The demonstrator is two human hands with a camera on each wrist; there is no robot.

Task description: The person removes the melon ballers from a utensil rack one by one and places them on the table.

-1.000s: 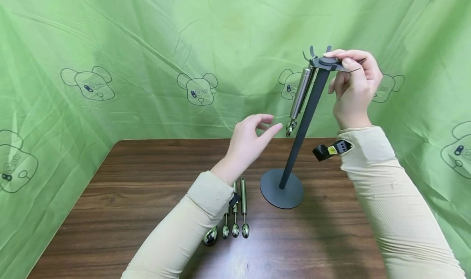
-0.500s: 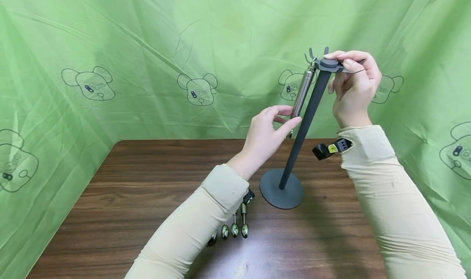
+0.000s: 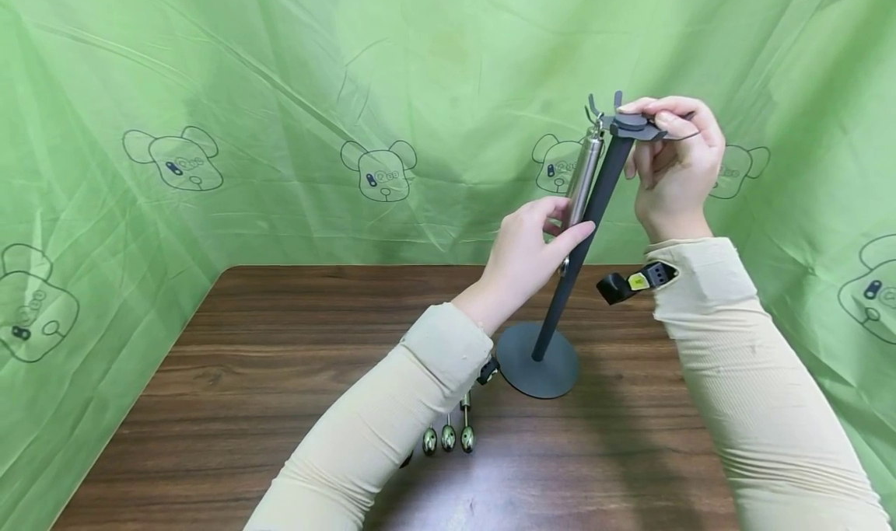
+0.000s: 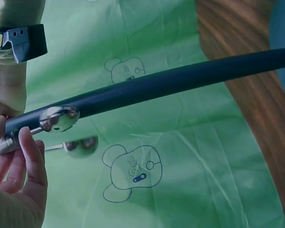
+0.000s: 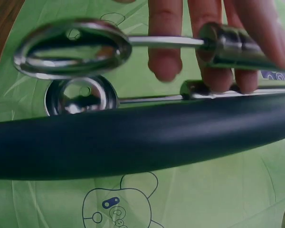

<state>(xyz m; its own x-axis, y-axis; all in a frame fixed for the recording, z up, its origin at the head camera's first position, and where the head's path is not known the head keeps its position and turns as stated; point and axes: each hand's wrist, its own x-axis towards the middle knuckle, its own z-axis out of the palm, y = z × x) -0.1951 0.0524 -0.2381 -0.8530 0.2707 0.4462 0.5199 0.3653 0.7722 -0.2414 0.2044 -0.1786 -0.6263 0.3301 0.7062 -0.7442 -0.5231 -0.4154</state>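
Green cloth, printed with animal heads, is behind both hands, and a brown wooden table lies below them. The left hand makes a narrow grip: thumb at one side and fingers at the other, it holds the handle of a silver scoop. This scoop hangs with its bowl downwards, lower than the grip, while its upper end is above the grip, at the hooked top of a dark stand. A second scoop hangs just beside it; I cannot tell if the fingers touch this one also. Immediately right of the left grip runs the pole, tilted in the head view. Higher and to the right, the right hand pinches the stand's top between thumb and fingers. Below the left grip, the round base rests on the table. Lower again, three more scoops lie partly covered by the left sleeve.
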